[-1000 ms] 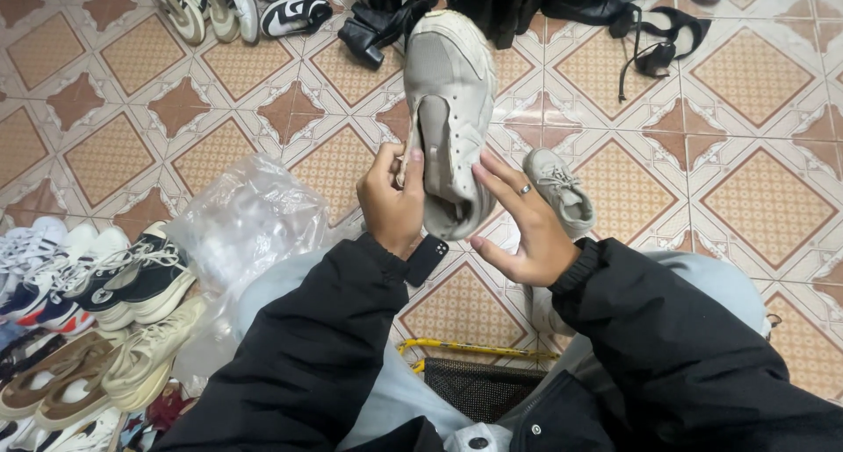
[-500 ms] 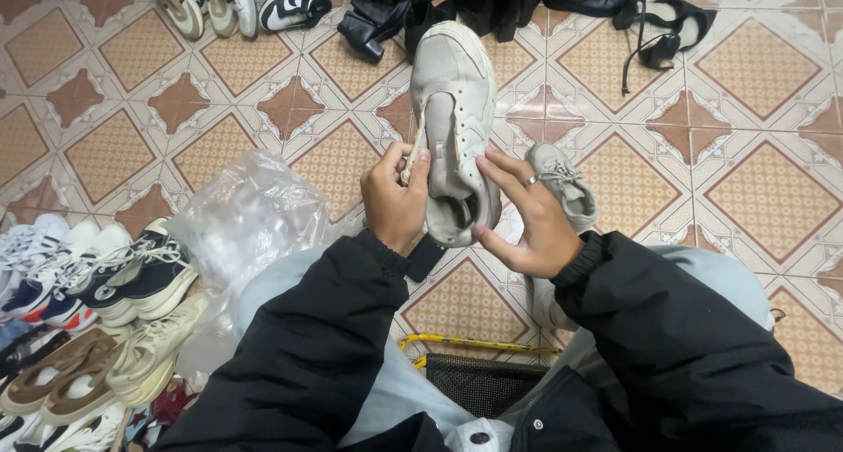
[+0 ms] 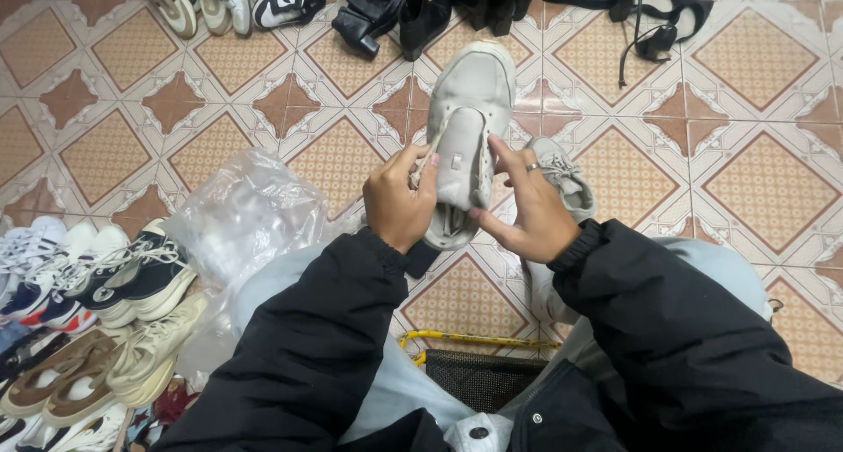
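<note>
Here, grey sneaker [image 3: 470,118] between both hands [image 3: 399,202] (toe outward).

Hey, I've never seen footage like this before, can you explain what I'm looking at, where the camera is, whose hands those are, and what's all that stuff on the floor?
There is no machine here. The camera sits on a person's head and looks down, so the two arms in black sleeves are that person's own.

Both hands hold up a pale grey sneaker, toe pointing away. The left hand grips its side by the laces, and the right hand, wearing a ring, presses on the tongue.

Below is a tiled floor in orange and cream. A second grey sneaker lies just beyond the right hand. To the left is a crumpled clear plastic bag and a pile of sneakers. Along the top edge lie black shoes and more sneakers. Near the person's lap is a yellow-rimmed mesh basket.
</note>
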